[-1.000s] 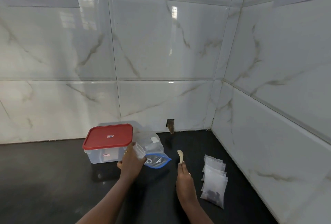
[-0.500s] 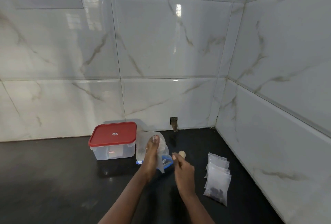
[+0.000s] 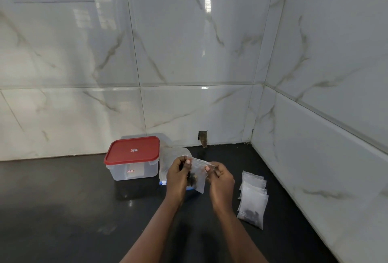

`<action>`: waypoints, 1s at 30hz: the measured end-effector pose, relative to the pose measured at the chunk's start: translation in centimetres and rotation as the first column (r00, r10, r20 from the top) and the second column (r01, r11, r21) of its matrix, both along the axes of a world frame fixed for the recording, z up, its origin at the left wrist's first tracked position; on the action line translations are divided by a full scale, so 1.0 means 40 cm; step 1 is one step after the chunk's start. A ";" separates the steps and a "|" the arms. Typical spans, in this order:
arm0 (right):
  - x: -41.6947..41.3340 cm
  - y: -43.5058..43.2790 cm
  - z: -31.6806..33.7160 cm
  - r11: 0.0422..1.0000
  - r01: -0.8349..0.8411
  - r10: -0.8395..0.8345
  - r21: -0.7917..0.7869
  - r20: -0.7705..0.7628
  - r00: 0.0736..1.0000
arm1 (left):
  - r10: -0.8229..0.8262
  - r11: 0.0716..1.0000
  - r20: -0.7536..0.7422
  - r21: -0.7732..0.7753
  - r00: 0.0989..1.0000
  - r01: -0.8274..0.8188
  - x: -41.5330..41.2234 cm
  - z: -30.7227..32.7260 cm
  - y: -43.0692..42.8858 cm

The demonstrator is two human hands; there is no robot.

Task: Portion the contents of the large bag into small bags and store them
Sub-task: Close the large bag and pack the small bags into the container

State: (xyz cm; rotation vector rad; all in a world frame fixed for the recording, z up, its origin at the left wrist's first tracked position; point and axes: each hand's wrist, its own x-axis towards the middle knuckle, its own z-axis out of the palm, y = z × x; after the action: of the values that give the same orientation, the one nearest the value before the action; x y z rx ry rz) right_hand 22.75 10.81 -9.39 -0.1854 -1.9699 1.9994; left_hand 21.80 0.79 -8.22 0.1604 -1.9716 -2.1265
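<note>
The small bag (image 3: 199,180) hangs in the air between the two hands, above the dark counter (image 3: 63,210) and just in front of the large bag (image 3: 171,155). Its top strip runs nearly crosswise, from about 10 o'clock to 4 o'clock, with the right end a little lower. The body hangs toward 6 o'clock, with a dark clump of contents low on its left side, close against the left palm.

The left hand (image 3: 178,176) pinches the left end of the strip between thumb and fingers. The right hand (image 3: 221,179) pinches the right end the same way. Both hands grasp this one bag, and I can make out nothing else in either. Whether the strip is already pressed closed is too small to tell.

The step in hand looks like sealing the top. If so, the pinch has to travel along the strip's own slanted line, end to end, while the other hand keeps it taut.

The stack of filled bags (image 3: 252,199) lies flat on the counter at about 4 o'clock from the held bag, near the tiled wall (image 3: 315,157). The right hand is the nearer one, so setting the bag down there would likely fall to it.

The box (image 3: 132,170), red lid on, stands at 9 o'clock, just beside the large bag, on the left hand's side.
</note>
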 end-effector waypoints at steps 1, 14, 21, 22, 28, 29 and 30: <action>-0.004 0.000 0.002 1.000 0.009 -0.009 0.011 0.008 1.000 | 0.032 0.999 -0.004 -0.006 0.999 -0.032 0.001 -0.001 -0.004; -0.024 0.011 0.008 0.984 -0.012 0.011 0.180 0.011 1.000 | 0.113 0.992 -0.019 -0.062 0.993 -0.114 0.020 0.009 -0.012; -0.032 0.006 0.015 0.995 -0.038 0.038 0.089 0.005 0.999 | 0.017 1.000 -0.087 -0.020 0.996 -0.019 0.024 0.006 -0.007; -0.030 0.006 0.017 0.996 -0.052 0.052 0.077 0.004 0.999 | 0.023 0.999 -0.086 -0.036 0.996 -0.026 0.023 0.005 -0.006; -0.015 0.006 0.027 0.983 -0.174 0.175 0.051 -0.031 0.984 | 0.072 0.988 -0.043 -0.137 0.996 -0.077 0.009 -0.006 -0.013; -0.015 0.006 0.027 0.980 -0.185 0.187 0.068 -0.032 0.982 | 0.072 0.987 -0.038 -0.143 0.997 -0.077 0.008 -0.007 -0.013; -0.015 0.005 0.028 0.979 -0.187 0.190 0.087 -0.030 0.981 | 0.074 0.985 -0.039 -0.150 0.996 -0.079 0.008 -0.009 -0.013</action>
State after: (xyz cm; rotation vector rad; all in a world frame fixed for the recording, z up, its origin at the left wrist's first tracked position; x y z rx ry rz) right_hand 22.17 11.02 -8.25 0.0621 -2.1118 2.0108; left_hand 22.13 0.26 -8.56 0.1703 -2.0635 -1.9114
